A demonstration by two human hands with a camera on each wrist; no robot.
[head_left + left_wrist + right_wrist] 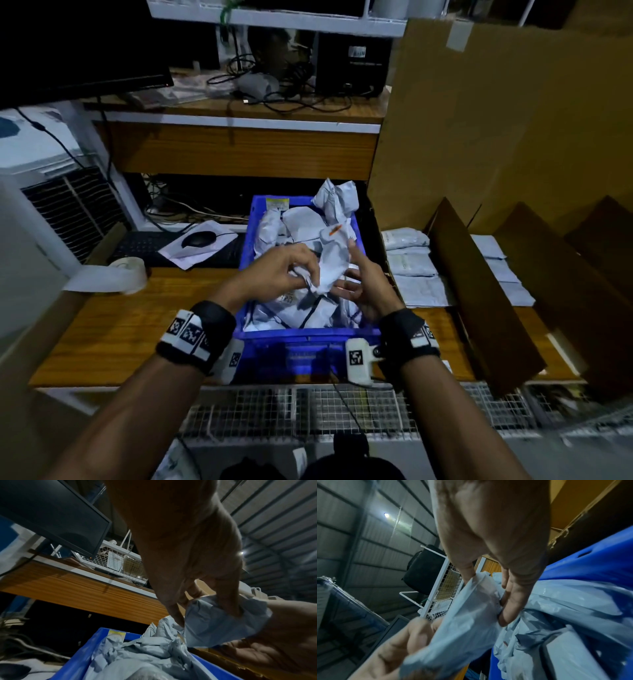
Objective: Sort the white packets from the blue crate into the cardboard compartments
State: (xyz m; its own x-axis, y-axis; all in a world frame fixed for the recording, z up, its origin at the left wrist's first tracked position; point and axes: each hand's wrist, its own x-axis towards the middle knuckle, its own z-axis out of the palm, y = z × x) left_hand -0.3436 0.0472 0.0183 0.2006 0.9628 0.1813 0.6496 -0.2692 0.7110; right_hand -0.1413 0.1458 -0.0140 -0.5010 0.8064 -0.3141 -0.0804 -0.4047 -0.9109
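A blue crate [247,236] full of crumpled white packets [301,222] stands on the wooden table. Over it both hands hold one white packet [331,265] with an orange mark. My left hand [308,278] pinches its crumpled lower end [223,628] between thumb and fingers [178,620]. My right hand [351,274] holds the other side, thumb on the top edge and fingers [510,608] behind the packet [462,635]. Cardboard compartments with upright dividers [479,291] lie to the right, holding flat white packets [407,262].
A tall cardboard wall [496,120] rises behind the compartments. Left of the crate lie a tape roll [128,272], a keyboard [144,245] and a mouse [198,238] on paper. A monitor [78,48] hangs at upper left, with a white cooler [51,192] below it.
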